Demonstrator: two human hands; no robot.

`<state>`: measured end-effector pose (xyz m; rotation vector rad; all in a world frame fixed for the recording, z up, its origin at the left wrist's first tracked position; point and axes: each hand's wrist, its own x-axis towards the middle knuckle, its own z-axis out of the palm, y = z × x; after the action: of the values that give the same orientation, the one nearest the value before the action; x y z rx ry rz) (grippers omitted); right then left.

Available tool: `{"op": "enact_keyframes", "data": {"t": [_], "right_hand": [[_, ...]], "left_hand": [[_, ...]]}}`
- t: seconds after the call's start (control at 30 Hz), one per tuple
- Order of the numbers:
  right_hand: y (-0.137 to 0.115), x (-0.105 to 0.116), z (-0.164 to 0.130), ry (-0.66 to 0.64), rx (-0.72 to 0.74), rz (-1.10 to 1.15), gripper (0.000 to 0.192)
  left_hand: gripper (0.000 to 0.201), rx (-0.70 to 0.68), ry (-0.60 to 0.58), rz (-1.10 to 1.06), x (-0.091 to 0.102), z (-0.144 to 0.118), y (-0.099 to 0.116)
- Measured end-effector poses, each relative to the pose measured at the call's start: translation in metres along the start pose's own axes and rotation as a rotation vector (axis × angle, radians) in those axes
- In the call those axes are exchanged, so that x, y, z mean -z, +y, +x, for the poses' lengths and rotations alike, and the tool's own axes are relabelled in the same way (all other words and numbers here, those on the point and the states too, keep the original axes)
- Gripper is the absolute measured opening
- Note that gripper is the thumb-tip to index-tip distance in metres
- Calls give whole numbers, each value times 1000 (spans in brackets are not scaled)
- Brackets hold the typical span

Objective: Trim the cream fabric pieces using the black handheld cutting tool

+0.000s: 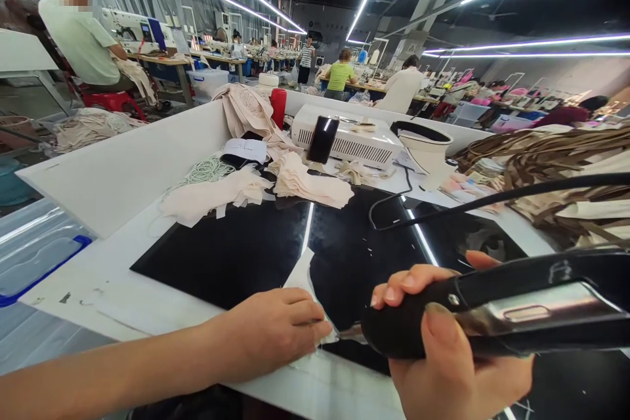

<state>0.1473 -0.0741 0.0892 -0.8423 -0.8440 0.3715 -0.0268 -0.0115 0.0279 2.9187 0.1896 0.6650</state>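
My right hand (443, 348) grips a black corded tool (502, 308) with a metal plate on its body; its thin tip points left at a white fabric piece (301, 275). My left hand (275, 331) presses that fabric flat on the glossy black work surface (231, 252), fingertips right beside the tool tip. The tool's black cord (492, 197) arcs away to the right above the table.
Piles of cream fabric pieces (300, 180), a white coiled cord (204, 170), a white box unit (354, 141) with a phone leaning on it, a red cup (278, 107) and brown strips (541, 157) crowd the far table. Other people sit at sewing machines behind.
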Motion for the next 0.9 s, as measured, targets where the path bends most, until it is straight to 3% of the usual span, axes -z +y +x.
{"op": "enact_keyframes", "data": {"t": [0.5,0.9], "right_hand": [[-4,-3,0,-7,-4,-8,45],[6,-16,7,24,-1,38,47]], "left_hand": [[21,30,34,-20,0,-9,2],[26,72,53,-25,-2,-16,-3]]}}
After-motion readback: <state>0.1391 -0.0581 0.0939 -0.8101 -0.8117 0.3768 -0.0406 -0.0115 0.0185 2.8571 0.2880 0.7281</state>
